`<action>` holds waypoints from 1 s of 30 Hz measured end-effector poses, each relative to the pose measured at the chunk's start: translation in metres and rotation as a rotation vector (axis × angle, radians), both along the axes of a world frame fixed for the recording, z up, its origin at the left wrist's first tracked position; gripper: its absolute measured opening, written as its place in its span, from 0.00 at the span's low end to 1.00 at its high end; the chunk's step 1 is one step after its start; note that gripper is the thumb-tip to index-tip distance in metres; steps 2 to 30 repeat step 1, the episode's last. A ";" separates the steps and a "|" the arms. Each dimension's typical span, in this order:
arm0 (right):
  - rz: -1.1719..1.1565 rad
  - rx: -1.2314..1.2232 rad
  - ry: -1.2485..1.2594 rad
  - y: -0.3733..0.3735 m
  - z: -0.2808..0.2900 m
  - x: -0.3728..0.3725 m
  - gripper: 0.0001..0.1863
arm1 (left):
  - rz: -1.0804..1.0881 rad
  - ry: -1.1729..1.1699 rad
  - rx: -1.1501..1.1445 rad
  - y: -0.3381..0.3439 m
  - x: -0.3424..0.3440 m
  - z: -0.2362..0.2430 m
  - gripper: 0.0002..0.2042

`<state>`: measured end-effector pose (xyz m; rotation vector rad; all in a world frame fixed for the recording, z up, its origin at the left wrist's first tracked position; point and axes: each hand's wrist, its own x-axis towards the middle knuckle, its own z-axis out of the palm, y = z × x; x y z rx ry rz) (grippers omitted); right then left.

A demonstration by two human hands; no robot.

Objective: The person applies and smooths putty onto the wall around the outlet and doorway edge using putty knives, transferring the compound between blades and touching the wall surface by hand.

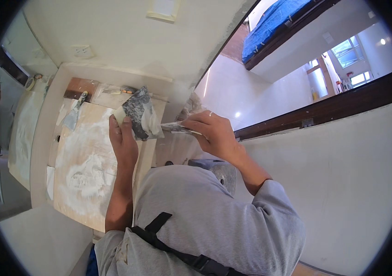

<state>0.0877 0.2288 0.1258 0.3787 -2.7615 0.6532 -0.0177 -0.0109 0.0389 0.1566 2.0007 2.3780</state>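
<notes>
My left hand (124, 140) grips a dark, smeared, square-cornered plate (136, 108) by its left side. White putty (150, 118) clings to the right part of this plate. From the other side, my right hand (214, 133) has its fingers closed round a putty knife (175, 128), whose tip meets the edge of the putty. Its handle is mostly hidden by my fingers. Below and left of my hands lies a wooden board (106, 214) coated with white powder and a mound of putty (90, 175). Another putty knife (73, 115) rests at the board's far left.
A mirror (18, 129) stands along the left. Beyond the board, a wall socket (82, 51) sits low on the pale wall (113, 27). A dark-framed opening (292, 117) cuts through the wall at the right, with blue sheeting (267, 30) past it. A grey, smeared object (223, 175) stands beside my body.
</notes>
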 end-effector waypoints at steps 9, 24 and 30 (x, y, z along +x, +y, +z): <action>0.012 -0.021 -0.003 -0.001 0.004 -0.001 0.24 | -0.067 0.029 -0.031 -0.005 -0.002 -0.004 0.18; 0.012 -0.021 -0.003 -0.001 0.004 -0.001 0.24 | -0.067 0.029 -0.031 -0.005 -0.002 -0.004 0.18; 0.012 -0.021 -0.003 -0.001 0.004 -0.001 0.24 | -0.067 0.029 -0.031 -0.005 -0.002 -0.004 0.18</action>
